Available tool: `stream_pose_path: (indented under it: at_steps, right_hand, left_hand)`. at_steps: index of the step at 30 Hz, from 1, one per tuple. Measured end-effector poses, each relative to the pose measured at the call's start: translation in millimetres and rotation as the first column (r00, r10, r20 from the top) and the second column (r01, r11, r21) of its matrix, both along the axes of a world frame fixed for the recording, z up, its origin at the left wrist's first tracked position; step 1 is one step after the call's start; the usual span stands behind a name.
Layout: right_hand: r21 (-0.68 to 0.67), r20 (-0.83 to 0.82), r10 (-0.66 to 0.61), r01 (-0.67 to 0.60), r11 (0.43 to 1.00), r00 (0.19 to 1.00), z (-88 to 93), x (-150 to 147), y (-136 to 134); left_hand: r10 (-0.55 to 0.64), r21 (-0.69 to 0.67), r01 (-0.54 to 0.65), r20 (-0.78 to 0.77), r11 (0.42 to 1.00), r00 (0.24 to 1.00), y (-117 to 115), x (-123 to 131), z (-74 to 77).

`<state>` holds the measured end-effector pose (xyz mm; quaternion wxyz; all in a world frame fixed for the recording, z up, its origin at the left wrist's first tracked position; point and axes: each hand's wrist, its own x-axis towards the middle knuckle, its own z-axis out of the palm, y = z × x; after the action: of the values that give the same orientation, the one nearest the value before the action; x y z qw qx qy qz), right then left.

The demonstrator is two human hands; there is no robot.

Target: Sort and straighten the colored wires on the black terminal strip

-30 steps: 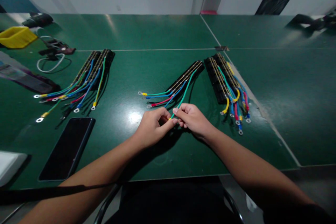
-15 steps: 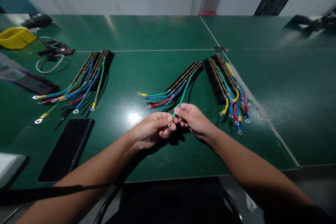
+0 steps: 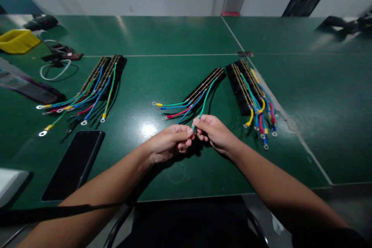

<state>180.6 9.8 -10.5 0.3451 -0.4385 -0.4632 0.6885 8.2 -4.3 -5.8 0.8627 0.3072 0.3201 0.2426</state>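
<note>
A green wire [image 3: 206,95] runs from the middle black terminal strip [image 3: 205,85] down to my hands. My right hand [image 3: 214,131] pinches this wire between thumb and fingers. Right beside it, my left hand [image 3: 171,141] is closed on the wire's end, and its fingers hide the ring lug there. Other wires from the same strip, among them a red wire [image 3: 178,115] and a blue wire [image 3: 174,107], lie fanned out to the left with ring lugs on their ends.
Two wired strips [image 3: 100,73] lie at the left and two more [image 3: 244,85] at the right. A phone [image 3: 74,164] rests near my left forearm. Farther left are a yellow bin [image 3: 19,42], a cable [image 3: 55,77] and a white box [image 3: 11,186].
My left thumb and fingers have closed over the ring lug, which showed before. The right hand keeps its pinch on the green wire almost in place.
</note>
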Motion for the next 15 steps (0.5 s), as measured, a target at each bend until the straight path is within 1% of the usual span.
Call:
stream_pose_path:
  at_steps: [4, 7, 10, 15]
  right_hand:
    - [-0.009, -0.004, 0.002, -0.002, 1.0, 1.0, 0.5, 0.3, 0.0]
    - [-0.009, -0.002, 0.008, -0.008, 1.0, 1.0, 1.0, 0.3, 0.0]
    - [-0.008, 0.001, 0.016, -0.016, 1.0, 1.0, 1.6, 0.3, 0.0]
    - [-0.01, 0.01, 0.004, -0.003, 1.0, 1.0, 2.0, -0.2, -0.1]
  left_hand:
    - [0.007, 0.031, -0.006, -0.039, 1.0, 0.999, 0.4, -0.8, -1.4]
    - [0.003, 0.051, -0.001, -0.041, 0.999, 0.999, 0.6, -0.9, -1.6]
    - [-0.012, 0.051, 0.014, -0.044, 0.999, 0.999, 1.1, -0.8, -0.6]
    - [0.008, 0.059, -0.002, -0.1, 0.998, 0.995, 2.3, -0.5, 0.6]
